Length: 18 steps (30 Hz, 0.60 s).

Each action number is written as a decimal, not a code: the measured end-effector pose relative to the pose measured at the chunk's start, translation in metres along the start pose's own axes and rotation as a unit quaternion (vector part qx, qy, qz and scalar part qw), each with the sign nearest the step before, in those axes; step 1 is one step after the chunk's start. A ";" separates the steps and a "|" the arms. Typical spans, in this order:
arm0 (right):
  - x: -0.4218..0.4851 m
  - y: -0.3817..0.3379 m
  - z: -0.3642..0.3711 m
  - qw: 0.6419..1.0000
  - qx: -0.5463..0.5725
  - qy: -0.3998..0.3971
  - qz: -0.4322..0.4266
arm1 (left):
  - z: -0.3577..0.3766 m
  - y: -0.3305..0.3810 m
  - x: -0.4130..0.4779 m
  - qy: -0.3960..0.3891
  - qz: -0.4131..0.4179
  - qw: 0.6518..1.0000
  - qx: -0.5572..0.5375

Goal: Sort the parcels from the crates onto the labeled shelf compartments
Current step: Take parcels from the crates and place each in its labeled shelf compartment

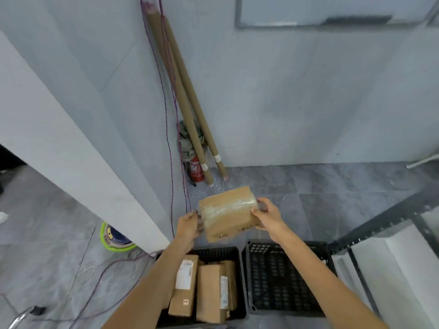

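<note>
Cardboard, brown and banded with clear tape, makes up the parcel (229,213) held up in the air between both hands, above the far rims of the two crates; the left hand (190,225) grips its left end with fingers curled round the edge, and the right hand (268,213) clasps its right end, thumb on top. Below, at six o'clock, the left crate (241,281) is black and holds several more brown parcels (210,293) standing on edge, white labels on some; the left forearm crosses its near corner and hides part of it. Just beside it, at five o'clock, the right crate (285,276) shows only its bare lattice floor; the right forearm cuts across its near side.

At twelve o'clock two long cardboard tubes (190,103) lean in the wall corner, with a red fire extinguisher (196,169) behind their feet, partly masked; purple cables (169,143) hang down the wall and trail over the grey tiled floor (332,186). At nine o'clock a white pillar (71,150) blocks the view, and a lime-rimmed round thing (114,238) peeks out from behind it, mostly hidden. At three o'clock a dark metal shelf frame (380,222) is cut off by the edge; any compartment labels are out of sight, and the print on the parcels is too blurred to read.
</note>
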State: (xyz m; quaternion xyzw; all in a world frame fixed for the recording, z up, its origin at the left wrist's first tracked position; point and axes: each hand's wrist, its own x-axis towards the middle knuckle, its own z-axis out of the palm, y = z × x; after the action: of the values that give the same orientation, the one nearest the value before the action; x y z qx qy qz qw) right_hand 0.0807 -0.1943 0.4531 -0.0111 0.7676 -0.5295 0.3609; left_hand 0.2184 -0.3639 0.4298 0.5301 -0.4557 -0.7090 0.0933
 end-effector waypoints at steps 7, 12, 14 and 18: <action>-0.082 -0.090 -0.061 0.981 0.024 0.072 -0.179 | 0.050 0.090 -0.060 -0.090 0.055 0.993 -0.055; -0.125 -0.127 -0.096 0.959 0.130 0.159 -0.194 | 0.088 0.134 -0.104 -0.228 0.117 0.965 -0.063; -0.140 -0.135 -0.111 0.945 0.189 0.210 -0.165 | 0.100 0.144 -0.123 -0.287 0.121 0.949 -0.040; -0.171 -0.132 -0.135 0.913 0.233 0.300 -0.151 | 0.120 0.150 -0.159 -0.374 0.139 0.917 0.007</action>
State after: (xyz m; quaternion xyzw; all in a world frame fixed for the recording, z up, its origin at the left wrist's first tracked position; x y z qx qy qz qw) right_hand 0.0825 -0.0751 0.6787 0.1170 0.6841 -0.7197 0.0216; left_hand 0.1321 -0.2858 0.6500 0.1580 -0.5312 -0.8323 0.0103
